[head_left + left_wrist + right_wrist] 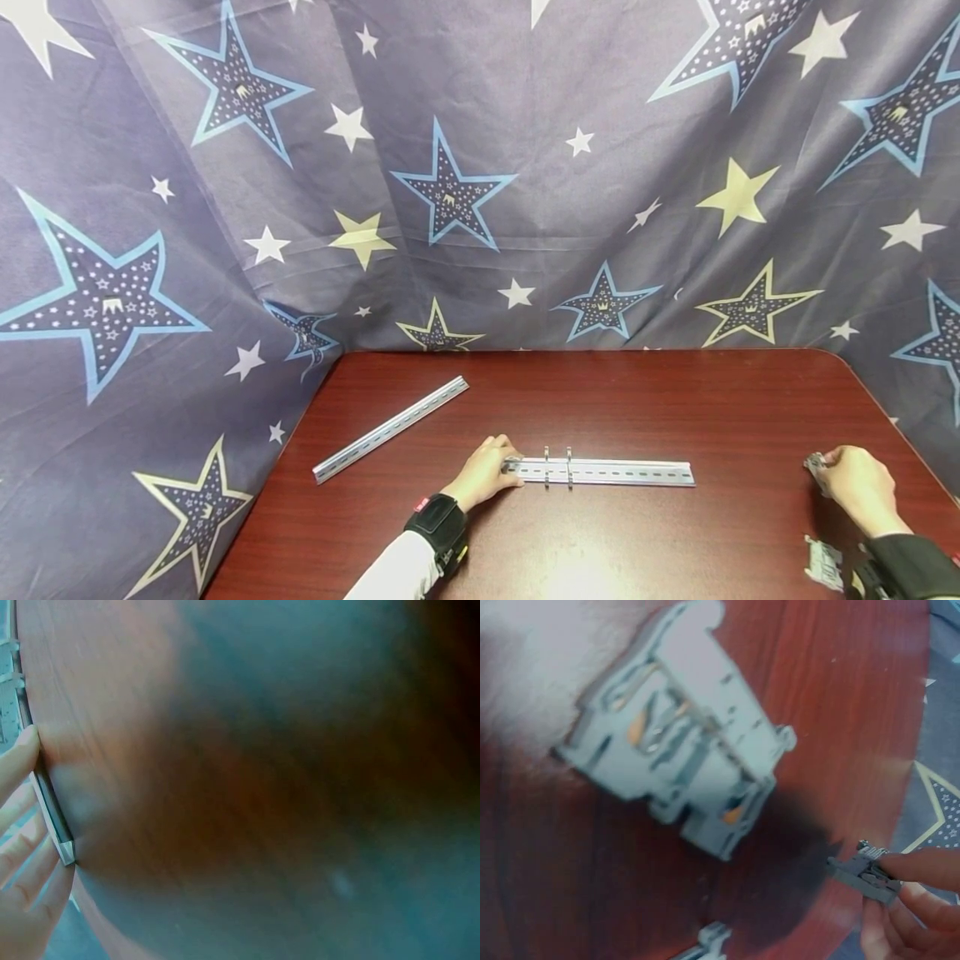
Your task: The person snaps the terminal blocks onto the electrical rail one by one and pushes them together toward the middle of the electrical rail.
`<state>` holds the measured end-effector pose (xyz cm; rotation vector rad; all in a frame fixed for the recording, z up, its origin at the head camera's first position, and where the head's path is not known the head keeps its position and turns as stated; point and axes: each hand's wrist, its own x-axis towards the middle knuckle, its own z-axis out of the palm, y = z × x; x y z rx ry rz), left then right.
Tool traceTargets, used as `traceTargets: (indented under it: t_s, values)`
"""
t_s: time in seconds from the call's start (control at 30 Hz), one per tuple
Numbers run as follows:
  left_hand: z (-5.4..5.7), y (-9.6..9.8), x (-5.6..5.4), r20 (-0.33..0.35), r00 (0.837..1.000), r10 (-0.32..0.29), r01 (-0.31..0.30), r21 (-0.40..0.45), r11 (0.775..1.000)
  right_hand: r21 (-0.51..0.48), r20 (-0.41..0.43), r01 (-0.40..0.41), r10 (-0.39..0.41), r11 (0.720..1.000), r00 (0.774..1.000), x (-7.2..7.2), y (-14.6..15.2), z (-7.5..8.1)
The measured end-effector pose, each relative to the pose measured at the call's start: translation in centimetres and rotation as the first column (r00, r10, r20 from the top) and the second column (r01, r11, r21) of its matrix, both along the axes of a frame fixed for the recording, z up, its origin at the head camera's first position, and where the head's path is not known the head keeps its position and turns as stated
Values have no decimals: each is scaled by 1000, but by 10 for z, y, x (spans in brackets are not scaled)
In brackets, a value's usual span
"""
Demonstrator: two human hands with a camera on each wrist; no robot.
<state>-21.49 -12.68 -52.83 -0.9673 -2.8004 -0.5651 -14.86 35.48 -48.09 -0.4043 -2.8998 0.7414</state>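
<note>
Silvery and slotted, a metal rail [626, 472] crossed by two grey pieces [569, 468] lies on the reddish-brown worktop [600, 400]; the left hand [486, 472] grips its left end between thumb and fingers, white-sleeved forearm [399, 568] slanting in. Well right of the rail, the right hand [860, 489], fingers bent, pinches a small grey block [861, 878].

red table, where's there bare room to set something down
Bare: behind the clipped rail, up to the curtain; also between the rail's right end and the right hand. Crowded: around the left hand, and by the loose grey block.
</note>
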Motion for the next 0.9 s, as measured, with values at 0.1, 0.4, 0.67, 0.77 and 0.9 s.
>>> traceTargets:
  t_s: [0.1, 0.4, 0.67, 0.77, 0.9]
  values:
    - [1, 0, 0, 7, 1000, 2, -1, -5, 1000, -1, -28, -21, 21, 1000, 999, -2, -5, 3]
    - [0, 0, -1, 23, 1000, 6, -6, -15, 1000, -34, -85, -67, 64, 997, 994, -9, -26, 13]
    - [1, 1, -1, 27, 1000, 5, -5, -13, 1000, -54, -107, -83, 77, 995, 991, -14, -47, 21]
    - [0, 1, -1, 23, 1000, 3, -3, -14, 1000, -64, -114, -89, 82, 994, 990, -16, -54, 22]
    - [-1, 0, -1, 16, 1000, 0, 0, -10, 1000, -75, -123, -107, 97, 991, 988, -19, -63, 22]
